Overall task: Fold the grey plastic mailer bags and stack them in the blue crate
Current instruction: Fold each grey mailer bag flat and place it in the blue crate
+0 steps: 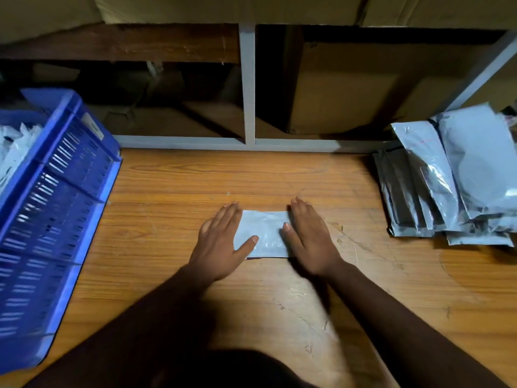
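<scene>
Both palms flat now, left hand (221, 245) and right hand (310, 239) pressing the folded bag (265, 233) mid-table (167, 247), fingers straight, gripping nothing. Thin, slick plastic, likely springy; I'd pinch the creased edge before lifting toward the crate (64, 191).

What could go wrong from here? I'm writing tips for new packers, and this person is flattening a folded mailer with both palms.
1. Both hands, left and right, only press the folded mailer; once they lift, the slick plastic may spring open.
2. The blue crate sits far to the left, so the fold could loosen while being carried.
3. The unfolded pile leans unevenly and may slide on the table.
</scene>
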